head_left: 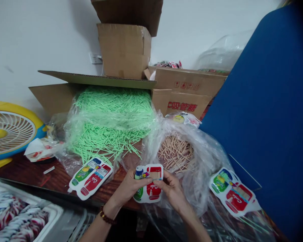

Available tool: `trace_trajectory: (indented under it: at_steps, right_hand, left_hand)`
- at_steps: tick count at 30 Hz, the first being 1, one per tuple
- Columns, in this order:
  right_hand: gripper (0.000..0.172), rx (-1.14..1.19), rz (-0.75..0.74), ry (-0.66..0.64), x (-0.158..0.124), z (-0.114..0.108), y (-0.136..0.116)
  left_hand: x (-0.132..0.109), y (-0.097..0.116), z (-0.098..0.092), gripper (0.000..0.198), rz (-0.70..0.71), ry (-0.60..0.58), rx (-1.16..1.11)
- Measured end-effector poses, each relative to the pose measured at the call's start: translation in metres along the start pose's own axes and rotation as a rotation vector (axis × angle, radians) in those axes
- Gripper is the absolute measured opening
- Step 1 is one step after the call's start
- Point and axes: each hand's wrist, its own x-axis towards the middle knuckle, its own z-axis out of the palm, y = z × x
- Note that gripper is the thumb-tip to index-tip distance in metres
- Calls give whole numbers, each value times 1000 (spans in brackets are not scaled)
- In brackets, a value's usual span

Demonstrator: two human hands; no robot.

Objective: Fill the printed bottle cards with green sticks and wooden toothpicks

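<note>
Left hand (128, 185) and right hand (173, 191) angle inward, lower centre of frame; fingers nearly closed, both pinching one packet (154, 193); packet white-edged, red-and-green, tan sticks (155, 175) showing inside.

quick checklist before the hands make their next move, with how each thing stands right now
1. Two-handed grip: ok, left hand and right hand both hold the middle pouch.
2. Brown sticks in its red side: ok, a row shows.
3. Filling of its green side: cannot tell, the left hand covers part of it.
4. Green pile exposed: ok, loose sticks show at its near edge.
5. Brown pile uncovered: ok, plastic lies around it.
6. Table free of scraps: not ok, a white scrap lies there.
</note>
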Motion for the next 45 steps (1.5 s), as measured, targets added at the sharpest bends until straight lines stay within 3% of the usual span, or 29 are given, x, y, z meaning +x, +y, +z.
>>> trace_trajectory:
  at_steps: [6,15,21,27,33,40,42,45]
  right_hand:
    - [28,62,37,50,2,2,2]
    - [24,70,65,-50,1,-4,-3]
    - [28,41,29,69,1,-4,2]
    - [32,93,58,-27,3,0,2]
    - [28,-2,-21,103,4,-2,5]
    - [28,-50,-59,60,-13,-11,-13]
    - [19,-123,-102,141,-22,-22,-22]
    - [13,-205,-181,392,-39,-54,-37]
  left_hand:
    - [-1,-2,-1,18,5,37,-17]
    - [-1,0,1,17,-9,32,-60]
    - [-1,2,1,17,3,46,-39]
    - [-2,-1,2,17,-3,4,-27]
    - [1,-8,3,20,-1,67,-58]
    - [2,-8,13,15,82,39,132]
    - [3,-9,20,14,136,22,218]
    - [3,-8,24,13,239,30,354]
